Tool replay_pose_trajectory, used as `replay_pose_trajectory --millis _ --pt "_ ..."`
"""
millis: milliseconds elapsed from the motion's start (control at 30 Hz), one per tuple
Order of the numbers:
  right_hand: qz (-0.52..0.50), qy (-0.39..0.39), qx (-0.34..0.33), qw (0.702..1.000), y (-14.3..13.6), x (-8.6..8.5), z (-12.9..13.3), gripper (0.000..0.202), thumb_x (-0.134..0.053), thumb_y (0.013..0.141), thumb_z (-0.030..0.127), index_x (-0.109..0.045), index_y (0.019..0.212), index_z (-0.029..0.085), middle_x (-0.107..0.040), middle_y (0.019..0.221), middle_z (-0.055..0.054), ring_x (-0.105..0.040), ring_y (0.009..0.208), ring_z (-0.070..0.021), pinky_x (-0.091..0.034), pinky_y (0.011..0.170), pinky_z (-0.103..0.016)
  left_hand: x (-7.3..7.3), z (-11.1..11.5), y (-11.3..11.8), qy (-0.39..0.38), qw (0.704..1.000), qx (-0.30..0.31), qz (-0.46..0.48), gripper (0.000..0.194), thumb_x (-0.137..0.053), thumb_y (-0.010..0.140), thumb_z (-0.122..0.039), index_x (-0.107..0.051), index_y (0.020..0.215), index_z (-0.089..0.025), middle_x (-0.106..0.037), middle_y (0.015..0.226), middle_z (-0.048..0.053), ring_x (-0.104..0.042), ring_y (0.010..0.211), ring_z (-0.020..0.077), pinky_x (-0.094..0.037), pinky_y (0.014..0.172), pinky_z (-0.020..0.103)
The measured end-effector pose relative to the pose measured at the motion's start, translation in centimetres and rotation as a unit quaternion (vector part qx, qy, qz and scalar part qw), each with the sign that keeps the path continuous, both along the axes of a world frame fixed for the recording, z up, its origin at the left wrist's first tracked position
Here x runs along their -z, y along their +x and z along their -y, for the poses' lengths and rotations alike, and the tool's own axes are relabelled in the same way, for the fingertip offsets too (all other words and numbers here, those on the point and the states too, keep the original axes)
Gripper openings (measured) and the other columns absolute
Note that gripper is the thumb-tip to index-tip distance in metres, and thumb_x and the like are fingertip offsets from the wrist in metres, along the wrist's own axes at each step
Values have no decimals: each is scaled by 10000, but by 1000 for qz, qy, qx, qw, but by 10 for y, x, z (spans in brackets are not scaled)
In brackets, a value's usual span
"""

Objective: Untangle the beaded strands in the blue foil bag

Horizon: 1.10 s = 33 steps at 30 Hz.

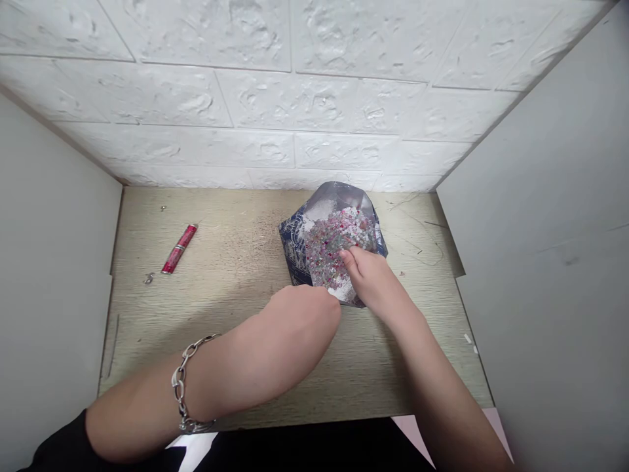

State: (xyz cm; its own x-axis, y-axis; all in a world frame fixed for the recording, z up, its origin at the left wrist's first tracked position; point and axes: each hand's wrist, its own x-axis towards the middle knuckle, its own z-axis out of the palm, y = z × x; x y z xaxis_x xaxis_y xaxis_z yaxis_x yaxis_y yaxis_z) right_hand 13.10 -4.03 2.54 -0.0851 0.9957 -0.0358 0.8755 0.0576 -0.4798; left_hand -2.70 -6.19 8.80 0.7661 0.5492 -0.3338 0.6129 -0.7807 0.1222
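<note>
Foil-lined pouch [297, 254] is lying just beyond left hand [303, 321], under right hand [369, 276]; it's holding multicoloured beads [330, 241]; can't tell if either hand is gripping

The left forearm [142, 406] is slanting in from the lower left, running rightward and a little forward. The left wrist [223, 377] is bending only slightly, and the left hand [299, 328] is showing its back, the knuckles rounding over and hiding the fingers, so their grip is not showing. The right forearm [432, 373] is angling up from the lower right, the right wrist [400, 314] staying nearly straight. The right hand [371, 275] is sitting slightly farther forward, its thumb [350, 263] pointing up and leftward while most of its fingers are hiding. Both hands are standing near each other, apart.
</note>
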Motion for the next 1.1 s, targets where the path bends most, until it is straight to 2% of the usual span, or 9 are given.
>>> replay_pose_trajectory --millis 100,200,300,433,767,867,967,1033,1100 --pt "10 -4 -40 999 3 1 0 295 -348 883 323 -469 655 181 -554 692 -25 -504 631 -134 -341 596 -245 -1 1 0 -6 1000 0 -4 205 -424 735 -21 -572 819 -135 -613 719 52 -556 567 135 -353 471 239" --pt "28 11 -80 996 6 7 -1 135 -431 836 191 -542 765 163 -566 802 -43 -527 715 -134 -369 661 -239 -1 1 1 -6 1000 11 6 225 -393 761 -34 -579 839 -134 -616 766 65 -577 643 159 -387 514 259" --pt "52 14 -110 992 6 11 -2 178 -406 822 116 -581 827 150 -565 834 -59 -537 787 -144 -379 722 -244 -3 1 2 -18 1000 8 -13 264 -358 779 -40 -592 856 -134 -624 816 72 -580 660 164 -395 517 271" --pt "89 8 -132 987 4 11 -2 221 -387 843 149 -608 832 151 -572 820 -62 -544 792 -156 -375 726 -258 -7 0 5 -33 998 -15 -48 245 -379 776 -41 -600 835 -129 -629 813 74 -576 612 149 -373 473 261" --pt "121 3 -130 984 -2 13 -1 197 -375 847 168 -571 848 159 -576 856 -69 -535 825 -184 -355 762 -305 -10 0 4 -32 999 -3 -21 228 -386 766 -17 -579 836 -115 -618 803 84 -593 627 178 -382 469 274" --pt "42 20 -100 994 1 12 -2 202 -343 858 169 -545 859 158 -565 878 -74 -525 818 -173 -373 741 -297 -7 0 3 -8 1000 6 -5 232 -377 766 -16 -573 839 -116 -620 796 83 -589 621 178 -371 457 270" --pt "-125 50 -25 990 4 7 -3 150 -388 839 194 -534 814 176 -557 836 -46 -521 786 -151 -399 732 -284 -2 0 2 13 1000 1 2 217 -397 744 -10 -557 837 -123 -624 759 63 -564 550 152 -332 419 252" --pt "-308 38 46 950 5 3 -3 85 -446 811 229 -521 795 191 -551 763 -10 -529 710 -129 -434 701 -280 1 1 1 19 1000 -7 5 192 -420 733 -20 -544 821 -137 -621 730 37 -543 513 134 -303 402 242" --pt "-509 -8 108 854 4 -1 -3 62 -492 787 256 -507 795 197 -547 708 20 -540 635 -105 -476 670 -279 4 1 1 26 1000 -8 13 167 -441 729 -34 -531 809 -149 -616 715 17 -532 505 125 -284 397 236"
